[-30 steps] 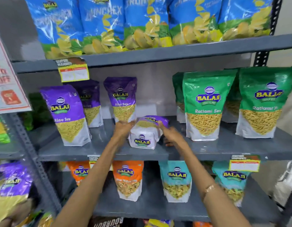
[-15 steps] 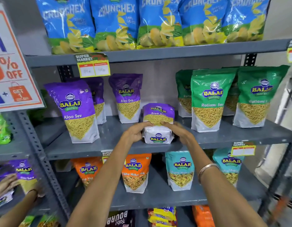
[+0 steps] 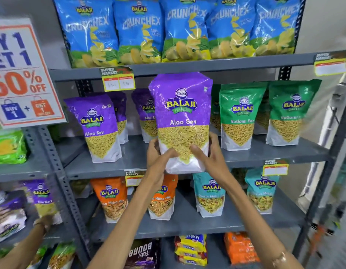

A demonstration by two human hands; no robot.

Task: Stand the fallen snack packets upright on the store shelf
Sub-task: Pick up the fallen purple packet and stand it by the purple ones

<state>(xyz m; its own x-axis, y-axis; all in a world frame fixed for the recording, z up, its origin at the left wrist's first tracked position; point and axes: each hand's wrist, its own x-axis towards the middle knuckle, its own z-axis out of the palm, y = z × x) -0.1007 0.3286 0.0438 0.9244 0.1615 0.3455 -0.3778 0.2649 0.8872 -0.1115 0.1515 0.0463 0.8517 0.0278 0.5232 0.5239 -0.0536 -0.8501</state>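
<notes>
A purple Aloo Sev packet (image 3: pixel 182 113) is held upright in front of the middle shelf (image 3: pixel 275 155), its base level with the shelf's front edge. My left hand (image 3: pixel 157 158) grips its lower left side and my right hand (image 3: pixel 209 154) grips its lower right side, thumbs across the front. More purple Aloo Sev packets (image 3: pixel 99 129) stand upright on the shelf to the left and behind. Green Ratlami Sev packets (image 3: pixel 241 115) stand upright to the right.
Blue Crunchex bags (image 3: pixel 141 30) line the top shelf. Orange (image 3: pixel 112 199) and teal (image 3: pixel 211 195) packets stand on the lower shelf. A sale sign (image 3: pixel 22 74) hangs at left. Another person's hand (image 3: pixel 45 224) reaches into the neighbouring rack at lower left.
The purple packet was lying bent on the middle shelf under both hands. Now both hands hold it lifted, straightened and upright, closer to the camera.
</notes>
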